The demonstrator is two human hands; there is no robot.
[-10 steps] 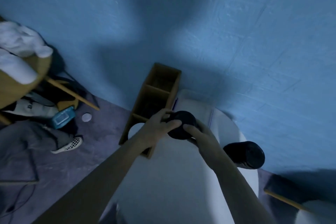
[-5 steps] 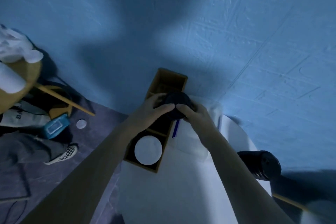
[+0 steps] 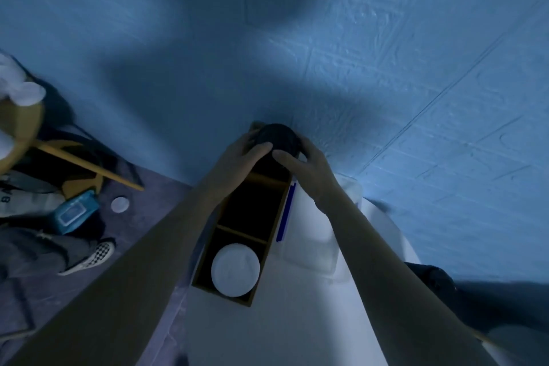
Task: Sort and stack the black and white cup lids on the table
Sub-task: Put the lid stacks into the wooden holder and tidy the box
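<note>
Before me a blue textured wall [image 3: 386, 38] fills the upper frame in dim light; lower left, greyish floor [image 3: 148, 205] carries a checkered shoe [image 3: 89, 258].

From my end the white table [image 3: 297, 321] ran away from the camera toward the blue wall [image 3: 386, 38]. A long wooden box [image 3: 222, 294] split into compartments sat right on it along the left edge, far end up by the wall. Just right of the box a translucent white container [image 3: 315, 249] sat on the tabletop with a thin blue strip [image 3: 285, 214] between the two, couldn't tell if it was a pen or tape. Over at the right edge there was a dark cylinder [image 3: 430, 279], partly hidden, so no idea what it really was.
</note>
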